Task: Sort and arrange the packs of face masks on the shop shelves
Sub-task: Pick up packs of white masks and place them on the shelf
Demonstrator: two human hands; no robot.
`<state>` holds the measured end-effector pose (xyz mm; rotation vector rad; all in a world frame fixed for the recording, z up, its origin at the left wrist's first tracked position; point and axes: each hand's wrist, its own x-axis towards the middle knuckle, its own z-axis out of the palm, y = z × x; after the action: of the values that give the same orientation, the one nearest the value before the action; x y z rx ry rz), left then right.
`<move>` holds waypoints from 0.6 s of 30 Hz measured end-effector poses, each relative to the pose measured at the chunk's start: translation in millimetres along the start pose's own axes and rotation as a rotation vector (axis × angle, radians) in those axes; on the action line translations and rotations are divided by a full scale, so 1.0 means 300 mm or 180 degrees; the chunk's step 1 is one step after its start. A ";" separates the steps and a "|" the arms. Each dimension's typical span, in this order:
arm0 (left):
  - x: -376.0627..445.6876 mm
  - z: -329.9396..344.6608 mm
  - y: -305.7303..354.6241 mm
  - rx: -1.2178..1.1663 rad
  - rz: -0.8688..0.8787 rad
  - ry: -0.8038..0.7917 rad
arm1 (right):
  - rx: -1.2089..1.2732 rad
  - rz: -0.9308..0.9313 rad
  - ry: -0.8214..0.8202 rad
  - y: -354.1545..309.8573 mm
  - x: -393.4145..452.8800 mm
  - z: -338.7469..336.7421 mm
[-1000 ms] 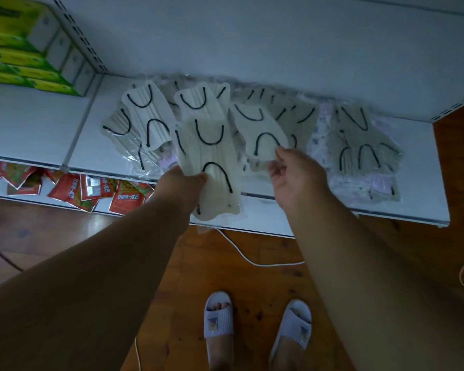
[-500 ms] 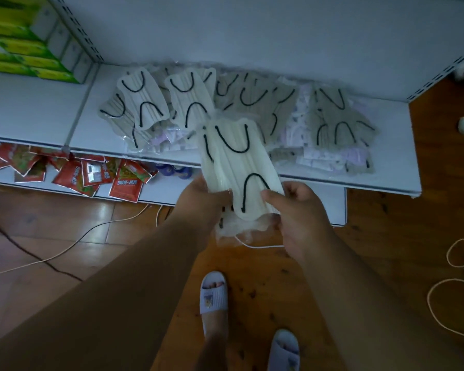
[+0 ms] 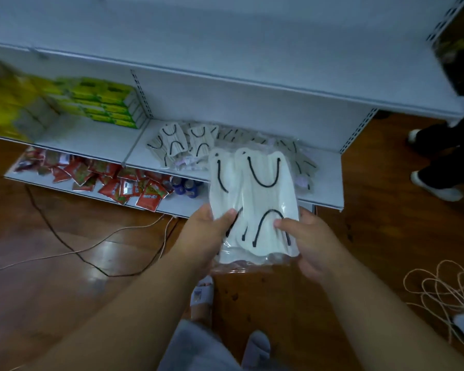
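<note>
Two clear packs of white face masks with black ear loops [image 3: 263,202] overlap, held upright in front of the shelf. My left hand [image 3: 204,234] grips their lower left edge, thumb on top. My right hand [image 3: 310,241] grips the lower right edge, thumb across the front. More mask packs [image 3: 184,144] lie scattered on the white middle shelf [image 3: 327,178] behind, partly hidden by the held packs.
Green boxes [image 3: 105,103] are stacked at the shelf's left. Red sachets [image 3: 113,180] and small blue bottles [image 3: 185,186] lie on the bottom shelf. Cables [image 3: 73,250] cross the wooden floor, coiled cord [image 3: 445,290] at right. Another person's feet [image 3: 434,183] stand at the right. My slippers [image 3: 201,295] are below.
I have lifted the mask packs off the shelf and pulled them toward me, now with both hands on them. The view has drawn back, showing more of the shelving.
</note>
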<state>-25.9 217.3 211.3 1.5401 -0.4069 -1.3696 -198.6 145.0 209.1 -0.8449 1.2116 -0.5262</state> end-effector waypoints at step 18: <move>-0.249 -0.337 0.431 0.0055 0.0612 0.0274 | 0.0105 -0.0913 -0.0049 -0.296 -0.252 0.462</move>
<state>86.2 262.1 345.3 1.5262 -0.5008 -1.1502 -81.4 187.6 340.6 -0.9993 1.0703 -0.7680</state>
